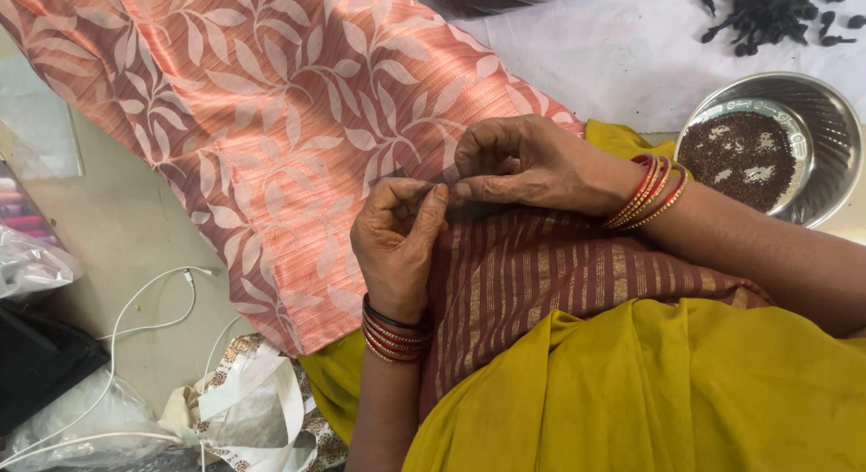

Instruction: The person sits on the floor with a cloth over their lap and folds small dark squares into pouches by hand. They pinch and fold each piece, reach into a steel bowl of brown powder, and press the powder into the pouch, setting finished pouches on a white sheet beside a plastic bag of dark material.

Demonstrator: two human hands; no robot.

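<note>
Both hands meet over the peach leaf-print cloth [271, 138]: the left hand [397, 242] and right hand [523, 161] each pinch its edge between pressed fingers. A steel bowl [825, 179] sits right of the cloth.

Item pinched between hands [442, 197] too small to tell
</note>
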